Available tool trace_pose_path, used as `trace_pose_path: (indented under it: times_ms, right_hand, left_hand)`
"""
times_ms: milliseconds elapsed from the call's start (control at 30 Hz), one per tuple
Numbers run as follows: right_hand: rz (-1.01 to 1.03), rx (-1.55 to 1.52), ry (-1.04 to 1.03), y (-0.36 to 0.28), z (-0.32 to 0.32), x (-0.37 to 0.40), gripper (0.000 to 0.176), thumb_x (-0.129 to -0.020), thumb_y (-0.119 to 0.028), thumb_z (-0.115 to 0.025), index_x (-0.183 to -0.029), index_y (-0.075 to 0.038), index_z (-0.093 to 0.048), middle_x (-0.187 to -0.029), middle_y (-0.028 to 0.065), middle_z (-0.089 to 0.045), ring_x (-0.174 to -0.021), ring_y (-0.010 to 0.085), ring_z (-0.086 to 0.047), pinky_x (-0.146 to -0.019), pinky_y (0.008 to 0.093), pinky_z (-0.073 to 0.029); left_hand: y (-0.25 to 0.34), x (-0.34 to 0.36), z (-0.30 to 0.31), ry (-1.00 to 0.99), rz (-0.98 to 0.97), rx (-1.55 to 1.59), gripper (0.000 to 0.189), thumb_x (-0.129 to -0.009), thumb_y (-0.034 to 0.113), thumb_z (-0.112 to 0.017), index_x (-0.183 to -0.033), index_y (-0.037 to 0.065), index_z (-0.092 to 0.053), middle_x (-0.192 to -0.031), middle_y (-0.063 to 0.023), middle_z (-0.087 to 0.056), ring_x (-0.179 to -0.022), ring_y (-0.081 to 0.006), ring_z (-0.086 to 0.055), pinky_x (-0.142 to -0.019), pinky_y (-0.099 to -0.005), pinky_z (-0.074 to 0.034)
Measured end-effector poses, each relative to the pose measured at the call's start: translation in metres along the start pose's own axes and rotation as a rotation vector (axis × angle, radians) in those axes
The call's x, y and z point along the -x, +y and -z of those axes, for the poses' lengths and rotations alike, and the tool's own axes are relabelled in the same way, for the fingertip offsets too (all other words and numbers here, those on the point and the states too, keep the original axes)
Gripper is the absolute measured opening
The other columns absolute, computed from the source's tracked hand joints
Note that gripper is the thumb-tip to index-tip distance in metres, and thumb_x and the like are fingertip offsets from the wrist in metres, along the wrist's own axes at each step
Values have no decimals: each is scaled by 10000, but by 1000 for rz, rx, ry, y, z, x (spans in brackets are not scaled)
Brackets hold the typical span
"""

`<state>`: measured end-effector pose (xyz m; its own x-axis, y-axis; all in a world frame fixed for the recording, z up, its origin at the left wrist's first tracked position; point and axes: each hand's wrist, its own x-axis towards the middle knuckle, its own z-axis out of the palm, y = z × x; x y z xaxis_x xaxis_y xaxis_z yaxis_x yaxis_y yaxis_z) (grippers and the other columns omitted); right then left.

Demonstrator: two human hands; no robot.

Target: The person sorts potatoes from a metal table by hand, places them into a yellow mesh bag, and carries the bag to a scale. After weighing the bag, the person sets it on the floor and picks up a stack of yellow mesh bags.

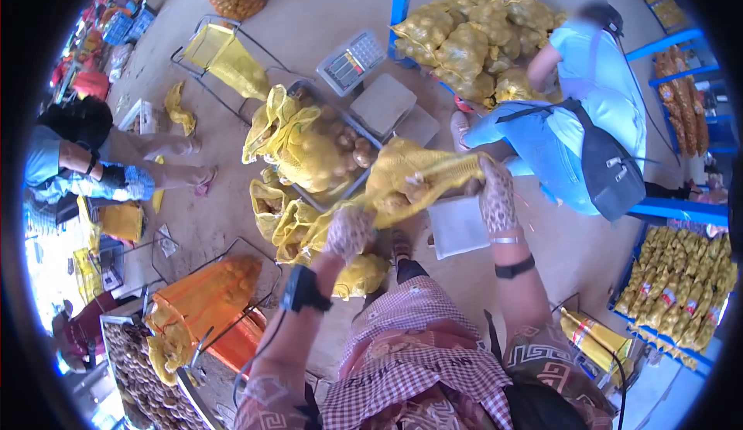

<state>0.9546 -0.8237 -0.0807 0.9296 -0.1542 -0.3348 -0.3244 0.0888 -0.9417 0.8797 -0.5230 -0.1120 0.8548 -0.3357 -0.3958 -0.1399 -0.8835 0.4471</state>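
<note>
My left hand (pixel 348 231) and my right hand (pixel 496 195), both in patterned gloves, grip a yellow mesh sack (pixel 418 174) with potatoes in it, held up between them. My left hand clutches its lower gathered end, my right hand its upper right end. Just beyond the sack stands a grey crate (pixel 364 186) holding loose potatoes and another filled yellow mesh bag (pixel 309 151). A weighing scale (pixel 382 105) with a display head (pixel 350 61) sits behind the crate.
A person in light blue (pixel 576 113) crouches at the right by a pile of filled yellow sacks (pixel 472 35). Another person (pixel 85 159) sits at the left. An orange mesh sack on a wire stand (pixel 205 298) is at my lower left; blue shelving (pixel 681 213) lines the right.
</note>
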Motion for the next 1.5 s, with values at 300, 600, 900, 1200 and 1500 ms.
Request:
trace_pose_path:
  times_ms: [300,600,900,1200,1500]
  right_hand:
    - [-20,-54,111,54,15,-92,241,-927,-279,-612,-891,-42,-635,-645,5,-537,-504,106,-492,-455,268,-409]
    - [-333,-148,150,112,36,-143,217,-918,-290,-643,-901,-77,-604,-650,1,-543,-503,107,-524,-425,259,-428]
    - [-393,-58,152,159,35,-201,270,-921,-318,-641,-878,-54,-606,-625,7,-558,-472,105,-527,-408,252,-440]
    - [-496,65,2,181,19,-233,304,-914,-366,-642,-883,-65,-611,-628,12,-587,-494,104,-562,-450,249,-455]
    - [1,519,-400,248,-4,-254,437,-938,-376,-580,-1149,8,-579,-1007,177,-667,-956,309,-647,-830,404,-508]
  left_hand:
    - [-47,-147,12,-6,63,341,287,-828,203,-624,-1090,85,-621,-1117,-180,-604,-1006,-328,-618,-873,-411,-498]
    - [-54,-271,-24,-54,282,426,326,-920,271,-568,-1125,32,-651,-1053,-189,-676,-972,-326,-648,-843,-401,-511]
    - [-43,-343,-14,-56,450,250,403,-893,379,-553,-1074,38,-671,-1089,-216,-656,-1031,-385,-612,-904,-443,-475]
    - [-89,-388,-35,-147,293,39,329,-950,243,-461,-1065,-21,-620,-1041,-240,-646,-947,-398,-619,-848,-453,-496]
    - [-145,-365,-97,82,33,-330,478,-949,336,-467,-1264,-20,-512,-1150,-249,-615,-1080,-394,-592,-935,-431,-474]
